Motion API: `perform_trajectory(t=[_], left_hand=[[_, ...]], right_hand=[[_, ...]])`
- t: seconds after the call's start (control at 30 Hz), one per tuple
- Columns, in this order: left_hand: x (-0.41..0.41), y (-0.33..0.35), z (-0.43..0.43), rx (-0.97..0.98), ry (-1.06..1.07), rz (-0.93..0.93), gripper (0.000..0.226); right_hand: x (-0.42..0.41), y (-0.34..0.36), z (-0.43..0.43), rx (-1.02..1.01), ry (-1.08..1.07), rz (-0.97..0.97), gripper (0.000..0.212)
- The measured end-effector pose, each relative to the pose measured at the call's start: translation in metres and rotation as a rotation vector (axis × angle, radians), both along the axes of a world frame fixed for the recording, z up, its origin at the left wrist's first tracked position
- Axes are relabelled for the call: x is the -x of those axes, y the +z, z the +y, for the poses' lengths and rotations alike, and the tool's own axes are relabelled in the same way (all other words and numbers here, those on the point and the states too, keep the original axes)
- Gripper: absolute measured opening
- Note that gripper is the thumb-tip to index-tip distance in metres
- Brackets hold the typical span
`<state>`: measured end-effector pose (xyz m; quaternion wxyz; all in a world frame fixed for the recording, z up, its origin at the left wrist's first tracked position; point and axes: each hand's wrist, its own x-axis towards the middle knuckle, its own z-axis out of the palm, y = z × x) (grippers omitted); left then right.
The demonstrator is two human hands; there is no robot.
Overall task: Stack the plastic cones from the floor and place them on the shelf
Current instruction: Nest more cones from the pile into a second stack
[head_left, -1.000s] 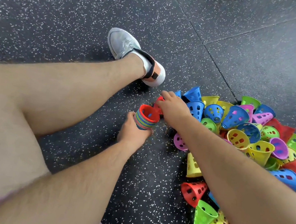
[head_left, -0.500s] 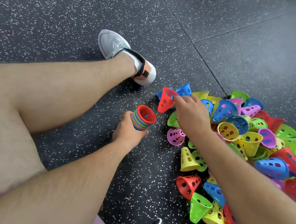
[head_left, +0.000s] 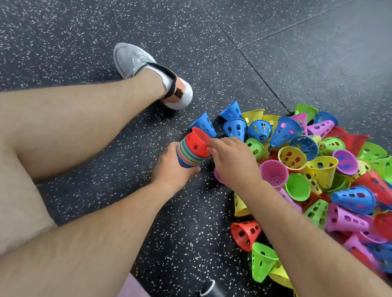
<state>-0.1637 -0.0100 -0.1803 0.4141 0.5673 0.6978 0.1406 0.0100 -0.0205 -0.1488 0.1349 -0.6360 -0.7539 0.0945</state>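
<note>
The left hand (head_left: 172, 167) gripped the striped stack of cones (head_left: 189, 156) from below. The right hand (head_left: 234, 164) pinched the red cone (head_left: 197, 143) topping it, just left of its fingertips.

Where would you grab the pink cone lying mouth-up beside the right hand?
Probably by the rim of the pink cone, fingers pinching its left edge, one inside the mouth. The mouth faces up, so the rim is exposed; a green cone and yellow cone crowd its other sides, while the right hand sits just left.
</note>
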Motion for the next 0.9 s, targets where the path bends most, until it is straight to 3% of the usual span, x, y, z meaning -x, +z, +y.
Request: perform_trajectory(t=[0.13,0.27,0.37,0.6,0.73,0.9], left_hand=[[0.003,-0.003,0.006,0.017,0.036,-0.011,0.062],[0.007,-0.014,0.008,0.028,0.055,-0.012,0.061],[0.008,-0.018,0.011,0.028,0.058,-0.038,0.063],[0.012,-0.022,0.012,0.037,0.081,-0.083,0.066],[0.013,-0.019,0.012,0.053,0.059,-0.082,0.066],[0.014,-0.017,0.01,0.065,0.061,-0.098,0.064]], right_hand=[[-0.003,-0.001,0.005,0.215,0.095,0.125,0.027],[-0.01,-0.008,0.033,0.233,0.011,0.1,0.031],[-0.005,-0.016,0.067,0.203,0.04,0.012,0.038],[0.016,-0.029,0.107,0.351,0.361,-0.324,0.052],[0.01,-0.038,0.104,0.343,0.311,-0.313,0.021],[0.001,-0.035,0.082,0.376,0.216,-0.182,0.038]])
